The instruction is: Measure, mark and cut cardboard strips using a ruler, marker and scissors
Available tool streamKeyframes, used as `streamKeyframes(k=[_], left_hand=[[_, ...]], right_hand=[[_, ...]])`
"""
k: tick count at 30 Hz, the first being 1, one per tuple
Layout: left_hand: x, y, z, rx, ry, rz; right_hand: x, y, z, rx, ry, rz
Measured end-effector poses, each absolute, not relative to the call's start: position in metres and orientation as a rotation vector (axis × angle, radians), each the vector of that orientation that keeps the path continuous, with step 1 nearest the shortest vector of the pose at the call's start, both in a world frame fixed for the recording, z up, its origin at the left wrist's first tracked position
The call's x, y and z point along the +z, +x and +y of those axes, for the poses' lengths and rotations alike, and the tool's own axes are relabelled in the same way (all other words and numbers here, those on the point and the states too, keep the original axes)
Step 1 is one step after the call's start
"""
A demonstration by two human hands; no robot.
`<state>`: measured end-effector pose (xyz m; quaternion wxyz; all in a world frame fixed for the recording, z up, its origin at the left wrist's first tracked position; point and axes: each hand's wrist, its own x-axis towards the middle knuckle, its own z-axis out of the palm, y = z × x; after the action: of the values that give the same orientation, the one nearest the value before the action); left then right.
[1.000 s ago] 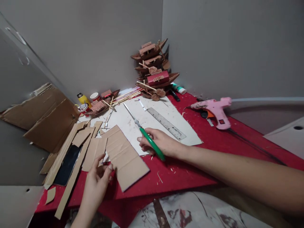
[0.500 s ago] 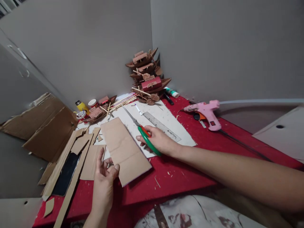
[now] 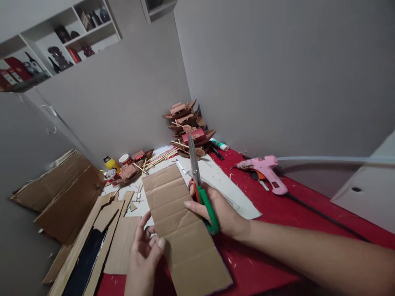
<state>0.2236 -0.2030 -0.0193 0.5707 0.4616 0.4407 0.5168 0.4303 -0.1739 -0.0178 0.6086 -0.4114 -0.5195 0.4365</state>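
A creased rectangular piece of cardboard [image 3: 185, 230] is raised above the table, tilted toward me. My left hand [image 3: 146, 246] is closed on its left edge, the thumb on the near face and the fingers behind. In my right hand [image 3: 220, 209] are scissors [image 3: 203, 197] with green and orange handles, blades together and pointing up. The right thumb also presses on the cardboard's right edge. Behind the hands, a white sheet [image 3: 247, 205] lies on the red tabletop, with a clear ruler [image 3: 230, 197] and a pen [image 3: 180, 166] on it.
A pink glue gun [image 3: 267, 172] with a black cord lies at right. Stacked model boats [image 3: 188, 127] stand in the back corner, beside thin sticks [image 3: 162, 158]. Cardboard strips and offcuts [image 3: 123, 246] lie at left near larger cardboard sheets [image 3: 68, 205]. A yellow bottle [image 3: 111, 164] stands behind small cups.
The cardboard has come up closer to me and turned its other face. My right hand has moved to its edge, scissors now upright. The view has tilted up, showing shelves.
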Motion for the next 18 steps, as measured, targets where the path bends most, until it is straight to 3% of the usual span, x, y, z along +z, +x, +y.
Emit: streamKeyframes(k=[13,18], left_hand=[[0.023,0.221,-0.163,0.856,1.285,0.974],[0.035,0.233,-0.162,0.868,1.302,1.023]], right_hand=[[-0.002,0.443,-0.173,0.877,-0.804,-1.138],[0.006,0.45,-0.168,0.985,-0.824,-1.043]])
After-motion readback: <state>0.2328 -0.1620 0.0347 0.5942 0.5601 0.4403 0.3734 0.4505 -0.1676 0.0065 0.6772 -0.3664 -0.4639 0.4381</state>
